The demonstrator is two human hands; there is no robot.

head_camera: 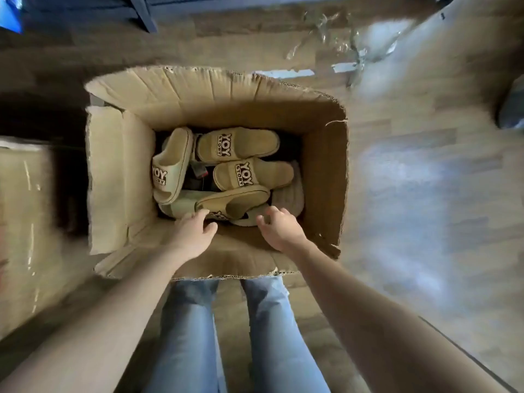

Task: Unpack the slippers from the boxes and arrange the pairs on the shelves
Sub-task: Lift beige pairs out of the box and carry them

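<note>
An open cardboard box [323, 171] stands on the floor below me, holding several tan and cream slippers marked "YOY STORY". Two tan slippers [238, 144] [253, 173] lie side by side at the back. A cream slipper [171, 165] leans on its side at the left. Another tan slipper [232, 201] lies on its side near the front. My left hand [192, 234] reaches into the box, fingers spread, touching the cream slipper [178, 207] at the front left. My right hand [280, 229] hovers with loosely curled fingers just over a slipper [249, 218] at the front, holding nothing.
The box flaps [113, 177] are folded outward. Another cardboard box [19, 222] stands at the left. Crumpled clear plastic wrap [354, 43] lies on the wooden floor behind the box. A dark blue frame [144, 12] shows at the top. My legs in jeans [192, 336] are below.
</note>
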